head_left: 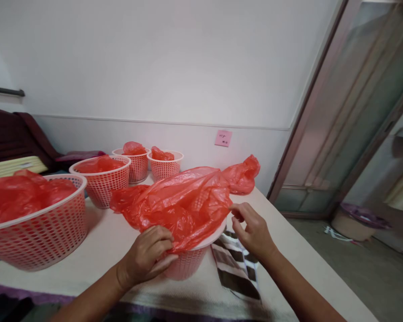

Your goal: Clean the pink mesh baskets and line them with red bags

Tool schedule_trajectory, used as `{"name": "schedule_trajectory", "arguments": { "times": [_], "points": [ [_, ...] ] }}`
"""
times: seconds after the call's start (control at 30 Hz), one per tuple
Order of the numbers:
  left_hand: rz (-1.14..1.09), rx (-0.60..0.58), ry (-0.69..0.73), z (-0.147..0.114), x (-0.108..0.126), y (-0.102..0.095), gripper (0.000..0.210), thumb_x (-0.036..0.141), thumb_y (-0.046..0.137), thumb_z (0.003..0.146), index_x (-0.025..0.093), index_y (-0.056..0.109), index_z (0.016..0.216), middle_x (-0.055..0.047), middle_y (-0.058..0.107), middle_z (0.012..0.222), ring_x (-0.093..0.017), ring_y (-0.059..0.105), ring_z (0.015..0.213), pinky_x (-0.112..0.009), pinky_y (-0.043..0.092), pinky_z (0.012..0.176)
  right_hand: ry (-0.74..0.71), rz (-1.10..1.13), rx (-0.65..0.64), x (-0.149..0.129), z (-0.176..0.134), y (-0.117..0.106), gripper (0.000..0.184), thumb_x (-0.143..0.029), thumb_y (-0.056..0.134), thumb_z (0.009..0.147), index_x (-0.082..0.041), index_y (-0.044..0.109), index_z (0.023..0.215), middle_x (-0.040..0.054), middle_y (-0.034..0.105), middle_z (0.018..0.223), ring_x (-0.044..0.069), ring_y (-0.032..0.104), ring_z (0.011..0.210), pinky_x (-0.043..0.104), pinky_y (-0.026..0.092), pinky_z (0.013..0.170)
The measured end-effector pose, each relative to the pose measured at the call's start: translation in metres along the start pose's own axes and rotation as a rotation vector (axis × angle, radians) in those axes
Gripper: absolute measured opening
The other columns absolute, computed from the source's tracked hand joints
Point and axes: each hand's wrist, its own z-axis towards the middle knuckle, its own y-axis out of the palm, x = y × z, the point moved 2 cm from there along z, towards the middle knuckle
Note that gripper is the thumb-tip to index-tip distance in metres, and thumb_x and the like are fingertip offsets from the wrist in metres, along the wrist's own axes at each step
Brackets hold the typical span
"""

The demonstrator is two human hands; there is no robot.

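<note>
A thin red plastic bag [184, 201] lies spread over the mouth of a small pink-and-white perforated basket [186, 264] in front of me. My left hand [151, 254] is closed on the bag's near edge at the left of the rim. Across the rim, my right hand [250, 226] has its fingers curled at the bag's right edge, which comes to a point at the fingertips. The bag covers most of the basket's rim and its inside. A brown-and-white striped cloth or sheet [238, 268] lies flat beneath my right hand.
Several other perforated baskets with red bags stand left, including a large one [53, 232] and a smaller one [102, 183]. Another red bag [243, 174] lies bunched at the table's back right. A pink note [223, 138] is on the wall. A bin [356, 221] stands by the door.
</note>
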Motion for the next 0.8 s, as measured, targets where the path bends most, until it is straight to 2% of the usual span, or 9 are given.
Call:
{"name": "schedule_trajectory", "arguments": {
  "times": [0.07,0.13,0.27,0.33,0.5,0.57,0.63,0.7,0.8],
  "points": [
    [0.008,-0.009,-0.001,0.000,-0.001,0.000,0.019,0.010,0.066,0.081,0.015,0.056,0.097,-0.008,0.066,0.092,-0.017,0.060,0.086,-0.032,0.054,0.078,-0.183,-0.018,-0.056,-0.010,-0.007,0.002,0.025,-0.011,0.046,0.088,-0.019,0.057,0.109,0.0083,0.058,0.099,0.021,0.053,0.093,0.036,0.046,0.080],
    [0.019,-0.027,-0.001,0.001,-0.001,-0.002,0.020,0.009,0.065,0.082,0.014,0.056,0.099,-0.008,0.066,0.092,-0.017,0.060,0.086,-0.032,0.054,0.078,-0.260,-0.069,-0.106,-0.015,-0.009,0.006,0.029,-0.009,0.047,0.089,-0.019,0.055,0.114,0.0097,0.057,0.104,0.022,0.051,0.096,0.037,0.046,0.081],
    [0.108,-0.101,-0.040,0.008,0.008,-0.005,0.024,0.017,0.065,0.084,0.014,0.058,0.107,-0.010,0.065,0.097,-0.019,0.060,0.086,-0.033,0.055,0.075,-0.318,-0.123,-0.147,-0.026,-0.001,0.005,0.031,-0.008,0.048,0.087,-0.019,0.056,0.116,0.0102,0.058,0.104,0.023,0.050,0.094,0.040,0.045,0.081],
    [0.119,-0.134,-0.068,0.015,0.015,-0.006,0.019,0.019,0.063,0.086,0.016,0.059,0.104,-0.010,0.065,0.098,-0.019,0.060,0.085,-0.032,0.054,0.073,-0.344,-0.114,-0.209,-0.034,0.005,0.002,0.035,-0.009,0.049,0.085,-0.020,0.056,0.117,0.0102,0.059,0.107,0.024,0.050,0.097,0.042,0.044,0.085],
    [-0.047,-0.122,-0.188,0.036,0.025,-0.003,0.007,0.014,0.050,0.092,0.019,0.055,0.094,-0.004,0.062,0.083,-0.016,0.056,0.076,-0.029,0.050,0.068,-0.350,-0.089,-0.323,-0.058,0.017,0.005,0.036,-0.023,0.059,0.085,-0.020,0.055,0.120,0.0106,0.059,0.112,0.026,0.051,0.102,0.045,0.044,0.091],
    [-0.064,-0.074,-0.246,0.042,0.024,-0.002,0.008,0.014,0.047,0.093,0.019,0.053,0.092,-0.003,0.060,0.079,-0.015,0.054,0.073,-0.028,0.048,0.066,-0.339,-0.124,-0.331,-0.065,0.020,0.012,0.041,-0.028,0.063,0.083,-0.018,0.054,0.122,0.0116,0.060,0.113,0.027,0.052,0.101,0.046,0.045,0.089],
    [-0.050,-0.054,-0.262,0.045,0.023,0.000,0.009,0.015,0.045,0.094,0.019,0.052,0.089,-0.002,0.058,0.076,-0.015,0.053,0.070,-0.027,0.046,0.063,-0.338,-0.161,-0.315,-0.067,0.023,0.020,0.037,-0.019,0.059,0.083,-0.016,0.055,0.120,0.0114,0.062,0.108,0.025,0.053,0.095,0.043,0.047,0.085],
    [-0.011,-0.064,-0.222,0.044,0.022,0.001,0.011,0.016,0.045,0.094,0.019,0.053,0.087,-0.002,0.058,0.073,-0.015,0.053,0.068,-0.028,0.046,0.063,-0.350,-0.162,-0.258,-0.066,0.024,0.025,0.034,-0.009,0.051,0.083,-0.015,0.056,0.116,0.0107,0.063,0.102,0.023,0.054,0.091,0.039,0.049,0.080],
    [0.078,-0.097,-0.136,0.035,0.018,0.000,0.011,0.016,0.046,0.094,0.018,0.055,0.088,-0.003,0.061,0.074,-0.016,0.054,0.068,-0.029,0.047,0.063,-0.381,-0.129,-0.165,-0.058,0.018,0.025,0.026,-0.009,0.047,0.088,-0.016,0.058,0.111,0.0100,0.062,0.097,0.020,0.055,0.087,0.034,0.049,0.076]
  ]
}}
